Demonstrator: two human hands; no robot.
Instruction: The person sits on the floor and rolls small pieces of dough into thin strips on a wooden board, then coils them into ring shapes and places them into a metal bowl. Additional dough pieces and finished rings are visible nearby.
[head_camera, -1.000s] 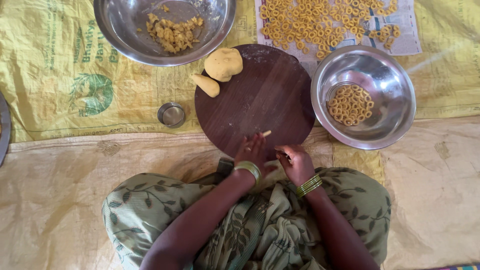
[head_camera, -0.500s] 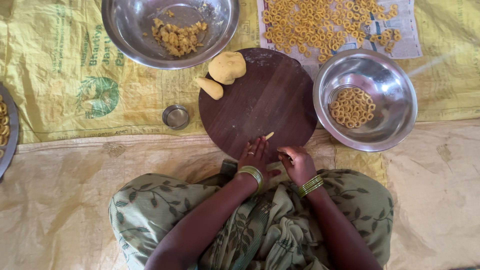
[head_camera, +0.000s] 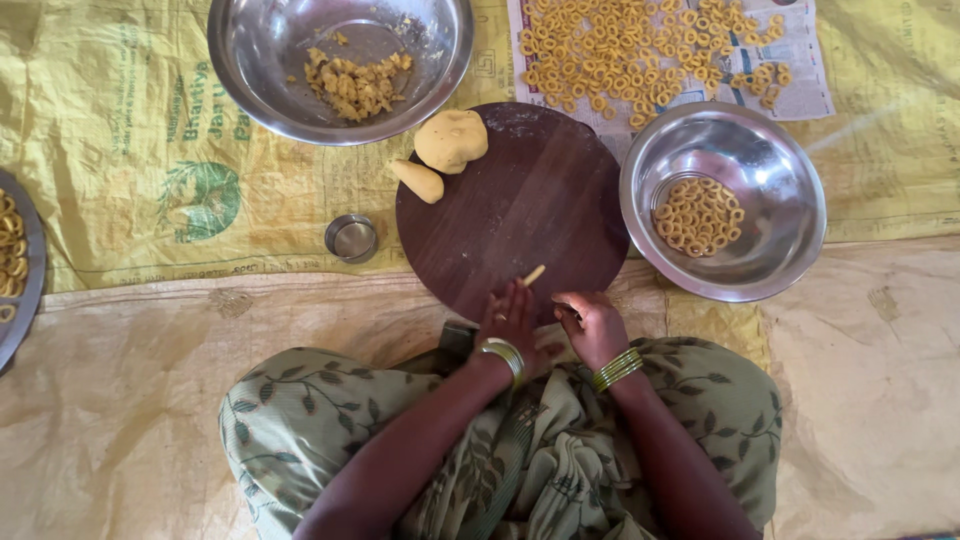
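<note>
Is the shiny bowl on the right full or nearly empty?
Nearly empty: the steel bowl holds only a small heap of dough rings, with most of its floor bare.

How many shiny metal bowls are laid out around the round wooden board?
2 large ones. One metal bowl sits above-left of the wooden board, holding dough scraps. The other bowl sits right of it, holding dough rings. A tiny steel cup sits at the left.

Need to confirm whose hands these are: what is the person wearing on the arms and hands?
Both arms are bare, no sleeves or gloves. The left hand has gold-coloured bangles at the wrist; the right hand has a similar stack of thin gold bangles. No rings can be made out.
</note>
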